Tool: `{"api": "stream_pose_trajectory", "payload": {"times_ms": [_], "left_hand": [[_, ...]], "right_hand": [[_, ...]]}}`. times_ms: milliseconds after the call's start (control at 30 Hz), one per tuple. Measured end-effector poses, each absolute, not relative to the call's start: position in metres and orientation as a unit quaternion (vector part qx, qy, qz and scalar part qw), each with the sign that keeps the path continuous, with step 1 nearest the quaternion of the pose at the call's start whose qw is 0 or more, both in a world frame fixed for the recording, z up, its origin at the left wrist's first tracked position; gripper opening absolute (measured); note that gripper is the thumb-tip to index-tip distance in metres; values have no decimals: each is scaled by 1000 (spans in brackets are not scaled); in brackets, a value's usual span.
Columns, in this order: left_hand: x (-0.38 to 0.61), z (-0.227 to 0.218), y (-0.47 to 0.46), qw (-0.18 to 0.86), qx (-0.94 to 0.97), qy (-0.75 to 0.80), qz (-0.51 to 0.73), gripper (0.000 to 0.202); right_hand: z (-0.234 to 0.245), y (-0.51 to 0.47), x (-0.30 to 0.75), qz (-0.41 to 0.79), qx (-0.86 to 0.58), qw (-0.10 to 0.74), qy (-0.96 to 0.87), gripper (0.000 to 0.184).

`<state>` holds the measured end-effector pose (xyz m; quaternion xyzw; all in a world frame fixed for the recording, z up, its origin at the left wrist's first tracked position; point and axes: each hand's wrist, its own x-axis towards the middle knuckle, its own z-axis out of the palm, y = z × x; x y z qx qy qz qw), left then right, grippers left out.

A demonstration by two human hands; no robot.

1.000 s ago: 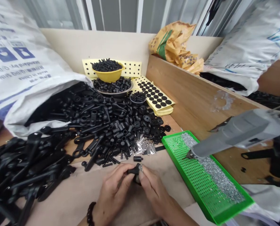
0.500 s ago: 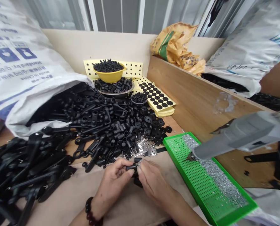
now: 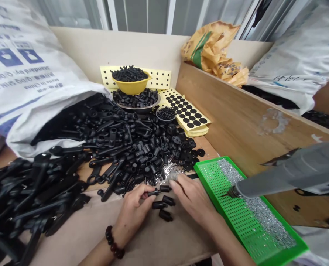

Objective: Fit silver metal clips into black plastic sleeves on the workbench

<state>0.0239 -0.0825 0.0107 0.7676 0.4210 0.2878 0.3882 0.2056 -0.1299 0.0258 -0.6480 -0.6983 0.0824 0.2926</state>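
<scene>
- left hand (image 3: pixel 135 207): thumb and index finger pinch a small black piece (image 3: pixel 154 193); the other fingers curl in behind.
- the piece sits at the hand's 2 o'clock, just above the cover (image 3: pixel 185 236) as seen here.
- right hand (image 3: pixel 192 196): thumb and index tips come close together at the near edge of the silver clips (image 3: pixel 171 168), at its 11 o'clock; a pale grey patch at the tips is blurred, so i cannot tell whether they grip a clip.
- four black barrels (image 3: pixel 165 215) lie loose between the hands: one at 3 o'clock from the piece, one at 4, two at 5.
- at the left hand's 12 o'clock, a black heap (image 3: pixel 136 136), with a yellow bowl (image 3: pixel 131 87) of black parts beyond.
- at its 9 o'clock, a pile of black arms (image 3: pixel 42 192); at 11, a white sack (image 3: pixel 39 83).
- at the right hand's 3 o'clock, a green tray (image 3: pixel 218 201) holding small metal bits (image 3: pixel 264 218); a grey driver (image 3: pixel 286 171) points in over it.
</scene>
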Motion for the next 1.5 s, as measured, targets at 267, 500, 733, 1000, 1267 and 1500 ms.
{"api": "stream_pose_trajectory", "payload": {"times_ms": [267, 500, 733, 1000, 1267, 1500], "left_hand": [[26, 10, -88, 303, 858, 340, 238, 18], [10, 20, -76, 161, 882, 354, 265, 19], [11, 22, -56, -32, 914, 380, 137, 31], [16, 39, -53, 357, 771, 434, 298, 25], [36, 47, -74, 768, 350, 391, 369, 36], [39, 41, -75, 788, 268, 375, 407, 24]], "right_hand": [[-3, -97, 202, -38, -678, 212, -703, 14], [-4, -79, 188, -47, -700, 189, -687, 10], [3, -85, 198, -30, -701, 232, -674, 14], [23, -115, 193, 122, -597, 400, -684, 22], [30, -132, 186, 155, -580, 415, -684, 16], [32, -136, 185, 113, -559, 441, -693, 17]]}}
